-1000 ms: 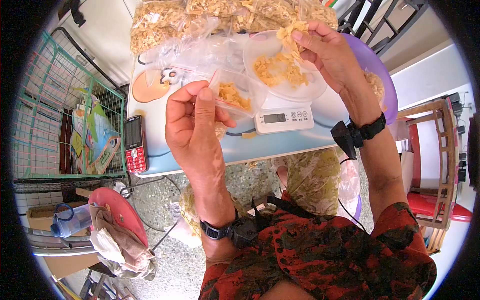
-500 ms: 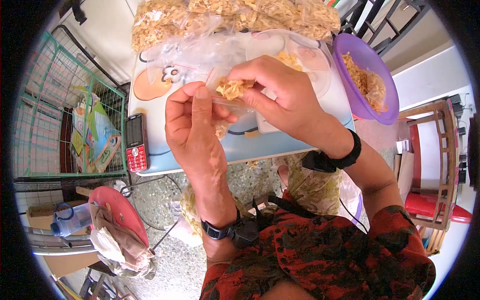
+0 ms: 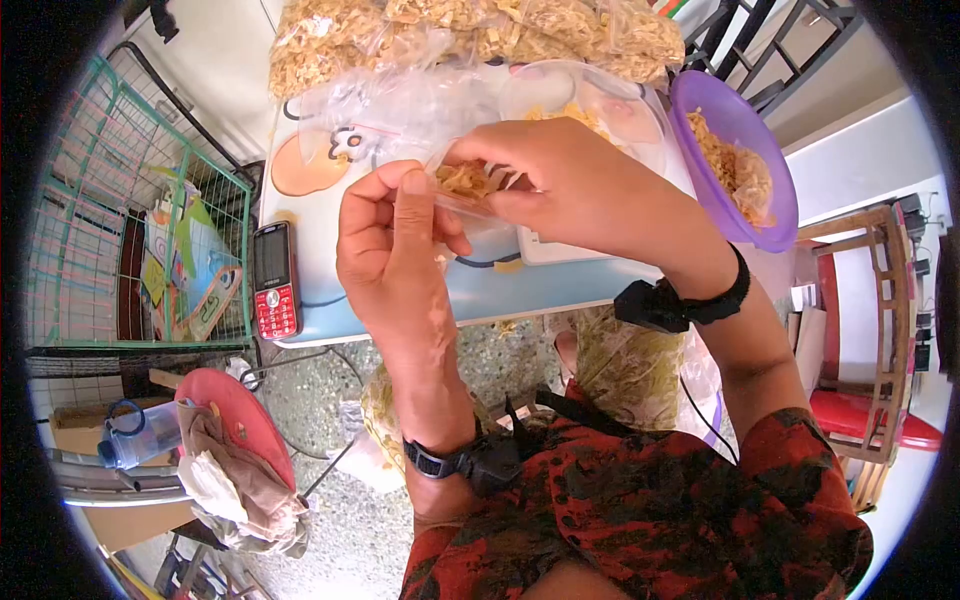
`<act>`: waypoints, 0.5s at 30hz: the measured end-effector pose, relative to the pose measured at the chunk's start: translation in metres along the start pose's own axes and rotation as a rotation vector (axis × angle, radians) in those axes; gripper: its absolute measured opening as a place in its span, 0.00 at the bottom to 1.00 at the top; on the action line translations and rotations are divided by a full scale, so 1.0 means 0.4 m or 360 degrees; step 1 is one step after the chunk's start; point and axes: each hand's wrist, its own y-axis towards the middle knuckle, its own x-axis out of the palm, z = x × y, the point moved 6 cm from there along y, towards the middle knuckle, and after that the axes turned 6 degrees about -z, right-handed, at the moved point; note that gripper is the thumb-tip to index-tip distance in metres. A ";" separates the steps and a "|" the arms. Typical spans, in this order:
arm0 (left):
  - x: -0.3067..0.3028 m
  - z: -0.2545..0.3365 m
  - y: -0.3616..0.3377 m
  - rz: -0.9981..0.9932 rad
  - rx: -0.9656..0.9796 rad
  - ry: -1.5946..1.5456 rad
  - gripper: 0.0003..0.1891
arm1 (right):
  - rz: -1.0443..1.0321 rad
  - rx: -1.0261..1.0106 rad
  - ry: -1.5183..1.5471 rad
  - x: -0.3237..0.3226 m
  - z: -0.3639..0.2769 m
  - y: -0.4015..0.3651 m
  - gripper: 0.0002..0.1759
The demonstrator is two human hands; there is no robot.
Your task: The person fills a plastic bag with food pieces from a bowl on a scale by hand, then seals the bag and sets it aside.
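My left hand point(image 3: 400, 225) is closed, its thumb and fingers pinching the edge of a clear zip bag point(image 3: 455, 207) over the table. Yellow-brown dried flakes point(image 3: 462, 182) sit in the bag's mouth. My right hand point(image 3: 580, 190) reaches to that mouth from the right, with thumb and fingers spread on either side of the flakes; some of its fingertips are hidden. Beyond my hands lie loose clear plastic bags point(image 3: 375, 105) and a clear round tray point(image 3: 640, 150) with some flakes on it. Part of a white flat object point(image 3: 550, 252) shows under my right hand.
Filled bags of flakes point(image 3: 470, 35) line the table's far side. A purple basin point(image 3: 785, 215) holding flakes and a bag is at the right. On the table's left edge lies a red keypad phone point(image 3: 275, 285). A green wire cage point(image 3: 90, 210) stands farther left.
The flakes pinched in my right hand earlier now sit lower in the bag's mouth. My right thumb and fingers have spread apart. My left hand still grips the bag.
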 end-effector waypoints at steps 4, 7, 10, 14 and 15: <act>0.007 0.003 0.000 -0.0030 0.0020 -0.0029 0.07 | 0.0096 0.0092 0.0255 -0.008 -0.012 -0.013 0.10; 0.015 -0.003 -0.001 -0.0072 0.0010 -0.0010 0.07 | 0.0058 -0.0245 -0.0124 0.015 -0.026 0.000 0.06; 0.014 -0.008 -0.002 -0.0114 0.0038 -0.0027 0.07 | -0.0070 -0.0122 -0.0245 0.045 -0.012 0.010 0.04; 0.002 -0.004 0.003 -0.0012 0.0076 -0.0064 0.07 | -0.0149 -0.0071 -0.0182 0.032 -0.029 0.017 0.06; -0.002 -0.002 0.005 0.0020 0.0087 -0.0073 0.07 | -0.0164 -0.0075 -0.0104 0.021 -0.035 0.015 0.07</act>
